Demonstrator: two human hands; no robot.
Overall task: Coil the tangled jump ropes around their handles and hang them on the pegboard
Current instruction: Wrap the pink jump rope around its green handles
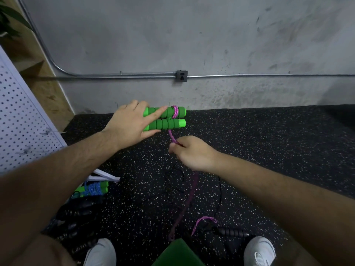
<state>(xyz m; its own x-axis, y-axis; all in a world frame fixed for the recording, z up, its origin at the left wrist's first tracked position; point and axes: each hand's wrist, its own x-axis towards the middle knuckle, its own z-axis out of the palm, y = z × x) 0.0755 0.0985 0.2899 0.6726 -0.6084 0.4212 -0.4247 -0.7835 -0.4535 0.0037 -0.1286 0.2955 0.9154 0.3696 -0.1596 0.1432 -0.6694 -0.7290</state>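
Observation:
My left hand (132,123) grips two green foam handles (169,119) held side by side in the air, index finger stretched along the upper one. A pink rope (174,111) is looped once around the upper handle near its right end. From there the rope runs down to my right hand (192,152), which pinches it just below the handles. The rest of the pink rope (189,200) trails down to the floor between my feet. The white pegboard (23,120) leans at the left edge.
A coiled jump rope with green handles and blue cord (94,189) lies on the floor by the pegboard. Black jump ropes lie at lower left (76,217), and a black handle (230,232) near my right shoe. Speckled black rubber floor; grey wall with conduit behind.

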